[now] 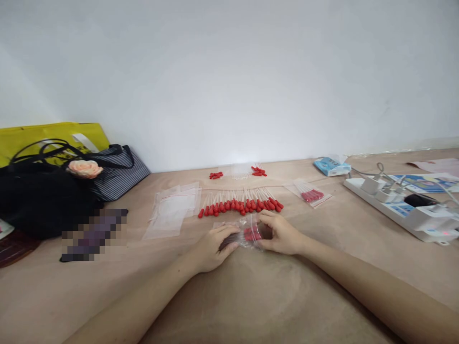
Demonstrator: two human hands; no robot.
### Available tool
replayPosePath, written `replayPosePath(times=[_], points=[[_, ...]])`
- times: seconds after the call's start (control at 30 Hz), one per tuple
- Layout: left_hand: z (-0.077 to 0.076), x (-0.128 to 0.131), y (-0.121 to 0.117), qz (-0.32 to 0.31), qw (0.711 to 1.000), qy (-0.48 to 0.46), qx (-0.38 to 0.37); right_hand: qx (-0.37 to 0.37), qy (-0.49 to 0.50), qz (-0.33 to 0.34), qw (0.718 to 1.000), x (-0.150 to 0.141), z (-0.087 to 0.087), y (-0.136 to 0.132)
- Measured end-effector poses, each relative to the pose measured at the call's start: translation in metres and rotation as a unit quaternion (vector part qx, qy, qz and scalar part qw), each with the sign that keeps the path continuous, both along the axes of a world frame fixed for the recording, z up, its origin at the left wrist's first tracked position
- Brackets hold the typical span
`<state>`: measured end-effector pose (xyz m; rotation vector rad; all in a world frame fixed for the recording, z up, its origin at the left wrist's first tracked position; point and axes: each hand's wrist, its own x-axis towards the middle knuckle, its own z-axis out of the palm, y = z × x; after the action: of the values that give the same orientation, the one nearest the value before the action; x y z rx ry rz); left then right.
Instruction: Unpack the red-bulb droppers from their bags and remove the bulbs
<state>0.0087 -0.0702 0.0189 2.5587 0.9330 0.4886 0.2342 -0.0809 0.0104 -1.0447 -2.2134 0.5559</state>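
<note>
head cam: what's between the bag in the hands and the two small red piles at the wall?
In the head view, a row of red-tipped sticks lies between the clear bag and those piles.

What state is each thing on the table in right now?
Clear bag: held between both hands, red-tipped sticks inside.
Left hand: gripping the bag's left end.
Right hand: gripping its right end.
Row of red-tipped sticks: loose, laid side by side.
Empty bags: stacked flat.
Filled bag: lying flat.
Power strip: plugs inserted.
</note>
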Motion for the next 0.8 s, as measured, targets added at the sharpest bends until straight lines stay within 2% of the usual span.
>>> replayPosePath(times=[0.17,0.37,0.57,0.7,0.8], points=[[-0.0004,-0.0006,0.0011,-0.005,1.000,0.006,-0.002,0.018,-0.046,0.021,0.999,-0.0025,0.0012,0.0007],[-0.0025,-0.0013,0.0026,-0.005,1.000,0.012,0.000,0.000,-0.099,-0.029,0.995,-0.0078,0.0062,-0.0008],[-0.0013,-0.0015,0.0014,-0.014,1.000,0.005,0.002,-0.111,-0.022,-0.016,0.993,-0.0065,0.0083,-0.0039],[-0.0013,-0.0014,0.0013,-0.014,1.000,0.007,-0.002,-0.131,0.003,0.006,0.991,-0.0033,0.0070,-0.0023],[-0.0015,-0.0012,0.0015,-0.015,1.000,0.007,-0.006,-0.200,0.076,0.033,0.976,0.0009,0.0076,0.0003]])
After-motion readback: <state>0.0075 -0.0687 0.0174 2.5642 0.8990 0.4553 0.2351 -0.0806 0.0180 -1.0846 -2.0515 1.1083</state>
